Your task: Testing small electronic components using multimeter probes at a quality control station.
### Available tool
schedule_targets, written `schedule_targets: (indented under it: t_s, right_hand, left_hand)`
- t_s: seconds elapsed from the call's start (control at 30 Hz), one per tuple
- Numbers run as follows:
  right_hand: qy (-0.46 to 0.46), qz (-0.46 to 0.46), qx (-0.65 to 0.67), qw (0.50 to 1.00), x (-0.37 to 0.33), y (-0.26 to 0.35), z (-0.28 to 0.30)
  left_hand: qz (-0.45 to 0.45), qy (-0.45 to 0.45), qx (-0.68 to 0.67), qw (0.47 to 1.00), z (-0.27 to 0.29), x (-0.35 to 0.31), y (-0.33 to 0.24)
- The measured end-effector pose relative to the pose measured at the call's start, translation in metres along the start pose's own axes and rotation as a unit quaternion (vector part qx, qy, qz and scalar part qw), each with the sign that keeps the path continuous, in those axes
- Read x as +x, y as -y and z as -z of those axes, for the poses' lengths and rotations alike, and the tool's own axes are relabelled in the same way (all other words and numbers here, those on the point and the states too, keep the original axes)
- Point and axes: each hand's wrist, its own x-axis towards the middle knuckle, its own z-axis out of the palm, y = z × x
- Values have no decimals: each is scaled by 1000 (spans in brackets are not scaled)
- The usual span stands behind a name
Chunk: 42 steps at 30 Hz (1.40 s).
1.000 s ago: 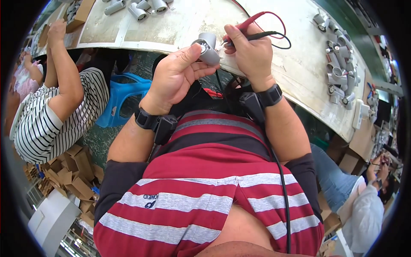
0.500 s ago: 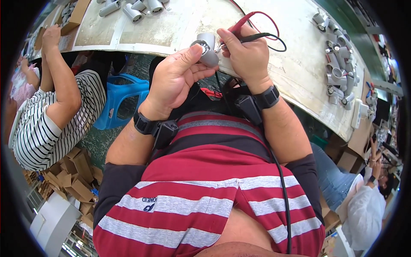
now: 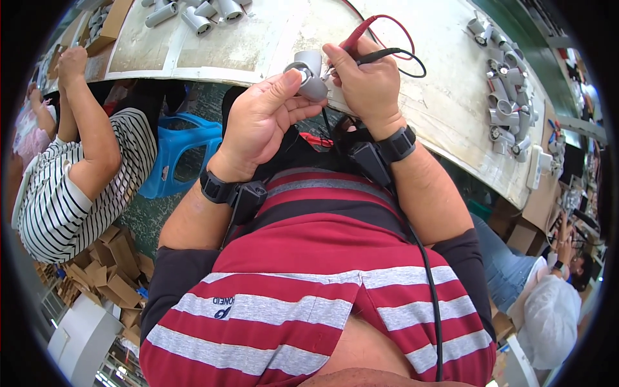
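Observation:
My left hand (image 3: 267, 116) is closed on a grey plastic fitting (image 3: 314, 88) with a rounded end, its thumb pressing on the part's face near the table's front edge. A second grey cylinder (image 3: 308, 61) rises just behind it; whether the two are one piece I cannot tell. In my right hand (image 3: 371, 84) are a red test probe (image 3: 354, 42) and a black test probe (image 3: 380, 55), gripped together. Their tips point left at the fitting's side; actual contact is too small to make out. Red and black leads loop away beyond the hand.
A pale, stained worktable (image 3: 258, 39) spans the far side. Several grey fittings (image 3: 196, 20) lie at its far left, and a curved row of grey fittings (image 3: 506, 97) at right. To my left are a blue stool (image 3: 184, 145) and a co-worker in a striped shirt (image 3: 90, 174).
Both hands hold nearly the same pose, still gripping the fitting and probes. The whole view has shifted slightly, and the probe leads sit a little further left.

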Motion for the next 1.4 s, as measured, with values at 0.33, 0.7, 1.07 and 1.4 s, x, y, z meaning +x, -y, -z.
schedule_targets:
  t_s: [0.33, 0.7, 1.07, 1.4]
  right_hand:
    - [-3, 8, -19, 1000, -1, -1, -1]
    - [-3, 26, -21, 999, 0, 2, -2]
    - [-20, 28, 54, 998, -15, 23, -1]
    - [-10, -192, 189, 963, -8, -9, 82]
  left_hand:
    - [1, -2, -6, 1000, 2, 0, 1]
    - [3, -3, -2, 1000, 2, -1, -2]
    - [-34, -33, -11, 999, -2, -16, -26]
    - [-96, -245, 174, 949, 139, 76, -118]
